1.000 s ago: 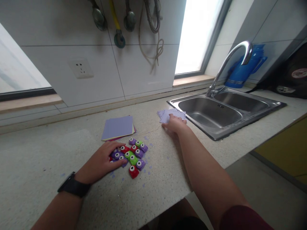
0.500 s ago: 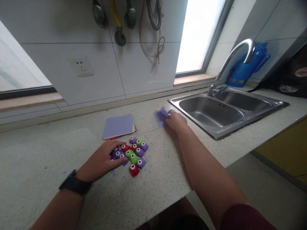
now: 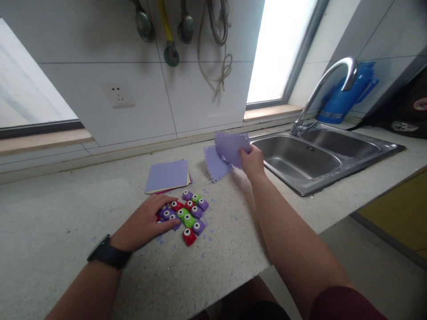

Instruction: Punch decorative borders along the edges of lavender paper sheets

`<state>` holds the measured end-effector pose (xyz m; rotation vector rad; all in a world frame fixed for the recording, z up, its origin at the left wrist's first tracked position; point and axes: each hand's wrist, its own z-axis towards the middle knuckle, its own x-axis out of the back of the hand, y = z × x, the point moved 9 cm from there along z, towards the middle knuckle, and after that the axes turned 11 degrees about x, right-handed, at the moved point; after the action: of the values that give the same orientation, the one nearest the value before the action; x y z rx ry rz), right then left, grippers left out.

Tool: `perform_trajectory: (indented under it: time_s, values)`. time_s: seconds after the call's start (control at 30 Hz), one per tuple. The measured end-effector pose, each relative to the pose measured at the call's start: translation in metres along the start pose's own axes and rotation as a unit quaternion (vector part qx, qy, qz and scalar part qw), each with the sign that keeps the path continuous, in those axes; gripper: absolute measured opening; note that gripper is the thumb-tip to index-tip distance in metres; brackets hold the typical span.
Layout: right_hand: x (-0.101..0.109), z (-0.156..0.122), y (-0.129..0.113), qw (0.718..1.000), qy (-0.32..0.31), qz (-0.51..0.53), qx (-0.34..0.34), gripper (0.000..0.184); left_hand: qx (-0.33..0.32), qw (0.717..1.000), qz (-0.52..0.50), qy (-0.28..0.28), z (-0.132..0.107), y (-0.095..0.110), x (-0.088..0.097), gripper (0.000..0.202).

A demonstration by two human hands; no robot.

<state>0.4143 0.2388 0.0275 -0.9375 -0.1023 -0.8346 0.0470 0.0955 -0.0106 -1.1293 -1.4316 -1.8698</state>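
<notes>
Several small craft punches (image 3: 188, 220) in red, green and purple lie clustered on the counter, with white tops bearing dark shapes. My left hand (image 3: 151, 220) rests against the cluster's left side, thumb and fingers spread around a few purple and red punches. Some of those are hidden under it. My right hand (image 3: 252, 161) pinches the right edge of a purple paper sheet (image 3: 230, 146), raised and curled, with small holes along its borders. Under it, a second purple sheet (image 3: 213, 162) with a punched edge shows on the counter, partly covered.
A stack of coloured paper (image 3: 167, 174), purple on top, lies left of the punched sheets. Tiny purple paper bits are scattered around the punches. To the right is a steel double sink (image 3: 300, 189) with a faucet (image 3: 350, 75). A blue jug (image 3: 340, 104) stands behind it.
My right hand has lifted the purple sheet, which now stands up and shows its face, uncovering part of the sheet below. My left hand stays at the punches. The view has shifted slightly.
</notes>
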Motion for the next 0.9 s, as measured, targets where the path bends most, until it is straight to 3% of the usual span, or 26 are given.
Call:
perform_trajectory:
  time_s: [0.2, 0.47, 0.9]
  values:
    - [0.005, 0.001, 0.013, 0.995, 0.068, 0.065, -0.023, 0.03, -0.004, 1.0, -0.001, 0.007, 0.0, -0.001, 0.001, 0.052]
    - [0.024, -0.001, 0.011, 0.988, 0.144, 0.051, -0.034, 0.027, -0.008, 1.0, 0.002, 0.005, 0.0, -0.002, -0.001, 0.052]
    - [0.045, -0.007, 0.022, 0.964, 0.241, 0.069, -0.087, 0.048, -0.009, 1.0, -0.001, 0.008, 0.0, -0.001, 0.001, 0.051]
